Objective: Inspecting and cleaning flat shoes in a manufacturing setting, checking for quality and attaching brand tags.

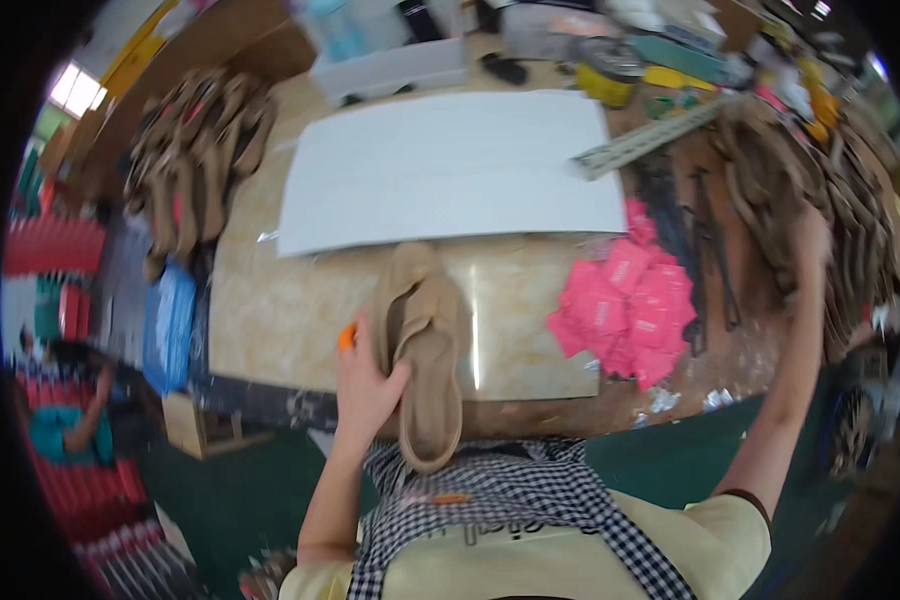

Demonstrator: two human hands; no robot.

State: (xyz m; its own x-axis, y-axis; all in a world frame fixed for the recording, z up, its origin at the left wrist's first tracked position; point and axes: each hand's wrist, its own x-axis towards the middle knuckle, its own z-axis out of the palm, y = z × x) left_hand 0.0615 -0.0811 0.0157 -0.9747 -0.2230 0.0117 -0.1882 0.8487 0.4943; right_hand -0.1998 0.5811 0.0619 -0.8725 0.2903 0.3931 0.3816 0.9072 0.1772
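Tan sandal [432,395] in my left hand [367,385], right hand [812,235] at the far-right heap

Two hands, both mine. Left: partly closed on the sandal's left side, thumb over the edge of the insole, fingers along the flank. One small orange thing [347,337] at those fingers, kind unclear. Right: arm stretched out, hand blurred against the right heap [860,220] of sandals; can't tell how far the fingers are open or whether they have hold of anything.

Sandal sits in front of me, toe end away, heel end past the near edge of the table [270,320], over my checked apron [500,485]. Count here: one for sure, looks like a second overlapped at the toe end, can't separate cleanly.

Rest: one white sheet [450,165], just beyond the toe. One pile of pink packets [625,310] to the right, overlapping, not countable. One slotted metal strip [655,138], one end over the sheet. Two sandal heaps total, the right one plus the left heap [210,190]; pieces too tangled to count. One yellow tin [608,88], one white bin [390,72] at the back. One co-worker [75,430], far left.
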